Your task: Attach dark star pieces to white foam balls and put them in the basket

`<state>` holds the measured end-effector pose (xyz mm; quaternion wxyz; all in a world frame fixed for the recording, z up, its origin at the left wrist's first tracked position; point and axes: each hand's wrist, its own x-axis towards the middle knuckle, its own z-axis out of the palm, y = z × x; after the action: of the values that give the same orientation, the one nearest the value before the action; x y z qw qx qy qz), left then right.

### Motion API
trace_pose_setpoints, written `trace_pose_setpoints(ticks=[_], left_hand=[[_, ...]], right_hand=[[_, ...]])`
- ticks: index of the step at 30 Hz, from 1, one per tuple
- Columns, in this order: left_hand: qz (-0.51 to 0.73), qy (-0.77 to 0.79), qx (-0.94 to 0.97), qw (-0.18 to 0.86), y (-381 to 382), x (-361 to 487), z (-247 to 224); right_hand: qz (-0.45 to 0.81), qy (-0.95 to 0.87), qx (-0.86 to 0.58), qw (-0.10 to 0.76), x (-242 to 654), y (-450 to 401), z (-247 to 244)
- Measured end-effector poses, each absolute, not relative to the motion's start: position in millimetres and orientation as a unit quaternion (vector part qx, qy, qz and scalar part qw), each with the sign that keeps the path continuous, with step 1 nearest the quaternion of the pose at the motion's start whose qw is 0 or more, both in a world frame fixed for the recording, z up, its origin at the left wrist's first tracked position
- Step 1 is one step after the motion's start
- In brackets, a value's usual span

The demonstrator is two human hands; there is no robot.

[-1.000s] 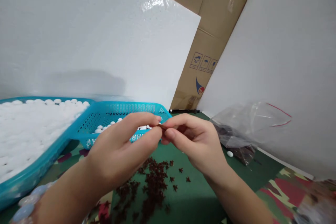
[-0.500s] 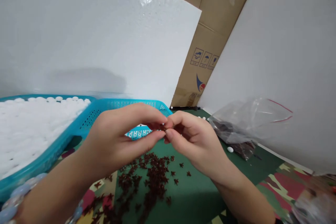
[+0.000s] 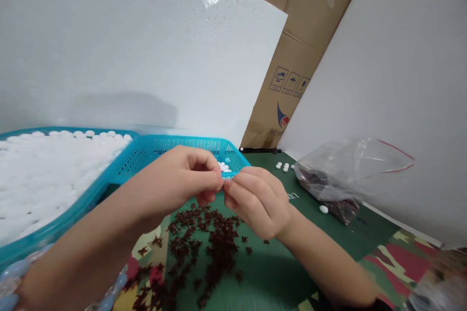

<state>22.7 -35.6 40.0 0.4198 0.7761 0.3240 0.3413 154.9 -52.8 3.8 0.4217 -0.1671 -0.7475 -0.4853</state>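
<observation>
My left hand (image 3: 178,175) and my right hand (image 3: 260,204) meet at the fingertips in the middle of the view, above a green surface (image 3: 277,267). Both are closed in a pinch. Whatever small thing sits between the fingertips is hidden by the fingers. Below them lies a loose heap of small dark reddish-brown star-shaped pieces (image 3: 221,248), some scattered toward the left. Just behind my hands stands a blue plastic basket (image 3: 146,153), with a few white rounded pieces (image 3: 225,167) showing inside it.
At left, another blue basket (image 3: 91,199) holds many white rounded pieces (image 3: 54,180). A clear bag (image 3: 353,160) with dark contents lies at right, near loose white pieces (image 3: 323,209). A white panel (image 3: 146,48) and cardboard (image 3: 310,29) stand behind. Camouflage cloth (image 3: 401,257) shows at lower right.
My right hand has turned so its back and curled fingers face me, and my left fingers have curled in more. The hands stay together; the view has shifted slightly.
</observation>
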Motion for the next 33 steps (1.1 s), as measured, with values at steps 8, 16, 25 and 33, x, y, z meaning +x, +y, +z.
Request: trace_pose_setpoints(ticks=[8,16,25,33], left_hand=[[0.417,0.323,0.808,0.263,-26,20,35],[0.45,0.286,0.845,-0.045,-37,26,38],[0.462,0.241,0.813,-0.261,-39,29,27],[0.451,0.364,0.809,-0.095,-38,37,27]], right_hand=[[0.086,-0.769,-0.351,0.527,153,-53,12],[0.54,-0.599,-0.359,0.471,160,-49,21],[0.478,-0.601,-0.388,0.51,156,-49,21],[-0.256,-0.727,-0.36,0.526,152,-44,0]])
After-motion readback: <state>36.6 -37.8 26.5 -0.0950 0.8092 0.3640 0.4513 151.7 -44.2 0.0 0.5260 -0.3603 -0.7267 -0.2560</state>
